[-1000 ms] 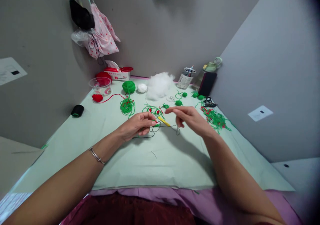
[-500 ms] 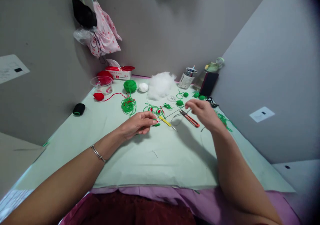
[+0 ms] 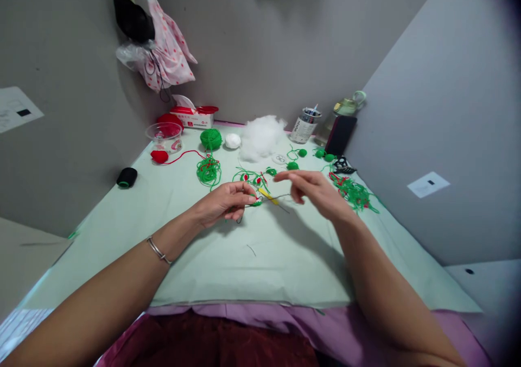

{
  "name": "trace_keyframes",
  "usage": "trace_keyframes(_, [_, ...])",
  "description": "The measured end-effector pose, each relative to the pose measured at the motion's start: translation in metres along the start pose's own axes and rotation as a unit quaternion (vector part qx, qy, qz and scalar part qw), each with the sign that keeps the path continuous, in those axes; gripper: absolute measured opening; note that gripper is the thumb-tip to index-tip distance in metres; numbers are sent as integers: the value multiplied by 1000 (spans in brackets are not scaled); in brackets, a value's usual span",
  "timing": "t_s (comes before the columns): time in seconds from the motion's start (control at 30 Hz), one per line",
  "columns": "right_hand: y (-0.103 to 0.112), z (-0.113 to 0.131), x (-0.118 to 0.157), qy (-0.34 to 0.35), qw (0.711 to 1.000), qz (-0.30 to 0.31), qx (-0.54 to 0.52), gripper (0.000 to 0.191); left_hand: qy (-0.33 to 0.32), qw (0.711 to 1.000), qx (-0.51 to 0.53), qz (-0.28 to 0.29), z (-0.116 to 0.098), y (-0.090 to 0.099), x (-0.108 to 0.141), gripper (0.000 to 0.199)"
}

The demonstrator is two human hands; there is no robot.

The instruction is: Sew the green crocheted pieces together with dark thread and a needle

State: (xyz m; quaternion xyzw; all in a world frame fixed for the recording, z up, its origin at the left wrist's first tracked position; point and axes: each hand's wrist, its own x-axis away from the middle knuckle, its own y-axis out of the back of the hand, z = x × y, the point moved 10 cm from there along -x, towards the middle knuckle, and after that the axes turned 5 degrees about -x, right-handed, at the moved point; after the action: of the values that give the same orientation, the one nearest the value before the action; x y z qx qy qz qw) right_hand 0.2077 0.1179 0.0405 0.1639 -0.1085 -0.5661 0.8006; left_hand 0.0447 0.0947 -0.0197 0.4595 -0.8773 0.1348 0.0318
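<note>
My left hand (image 3: 226, 201) pinches a small green and red crocheted piece (image 3: 255, 201) between thumb and fingertips. A dark thread (image 3: 277, 197) runs from this piece to the curled lower fingers of my right hand (image 3: 313, 190), whose index finger points left. Just behind the piece lies a yellow-handled hook (image 3: 267, 195), its thin metal end under the thread. Small red and green pieces (image 3: 258, 181) with loose yarn rest beyond my left fingertips. No scissors show now.
White stuffing (image 3: 262, 138), a green yarn ball (image 3: 210, 139) and a pen tin (image 3: 305, 125) stand at the back. Tangled green yarn (image 3: 356, 193) lies right, a black spool (image 3: 127, 177) left. A phone (image 3: 341, 135) leans at the back right.
My right hand has moved left and closer to my left hand, its index finger now stretched out. The thread has gone slacker, and the orange scissors have dropped out of sight.
</note>
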Motion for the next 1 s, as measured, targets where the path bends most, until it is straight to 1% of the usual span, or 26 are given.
trace_keyframes(0.07, [-40, 2, 4, -1, 994, 87, -60, 50, -3, 1000, -5, -4, -1, 0, 0, 22])
trace_keyframes(0.1, [-56, 3, 6, -5, 989, 130, -73, 50, -4, 1000, -6, -7, -1, 1, 0, 22])
trace_keyframes(0.13, [-68, 3, 10, -6, 983, 168, -73, 51, -4, 1000, -8, -9, -1, 2, 0, 22])
trace_keyframes(0.17, [-74, 5, 12, -3, 979, 196, -63, 51, -3, 1000, -10, -10, -1, 2, -1, 23])
trace_keyframes(0.2, [-76, 6, 14, 3, 976, 211, -46, 51, -1, 1000, -12, -9, 0, 3, -1, 23])
trace_keyframes(0.27, [-65, 8, 13, 14, 979, 202, -15, 49, 0, 1000, -14, -5, 1, 3, -2, 23])
trace_keyframes(0.33, [-47, 9, 8, 13, 987, 161, -8, 46, 0, 1000, -14, 0, 2, 2, -2, 24])
trace_keyframes(0.47, [-12, 7, 1, 7, 997, 76, -28, 43, 1, 1000, -11, 2, 3, 0, -2, 23])
trace_keyframes(0.57, [10, 0, -1, -5, 999, 24, -21, 42, -1, 1000, -11, 2, 2, 0, -2, 22])
trace_keyframes(0.63, [22, -8, -2, -19, 1000, 0, -24, 42, 0, 1000, -7, -1, 2, 0, -1, 22])
trace_keyframes(0.77, [40, -19, -5, -23, 999, -22, -43, 40, 8, 1000, -9, -3, 1, 0, -1, 21])
trace_keyframes(0.9, [53, -16, -6, 6, 998, -40, -53, 40, 8, 1000, -11, -3, 0, 0, 0, 20])
trace_keyframes(1.0, [60, -13, -5, 9, 997, -59, -57, 40, 8, 1000, -14, -5, 0, 0, 0, 20])
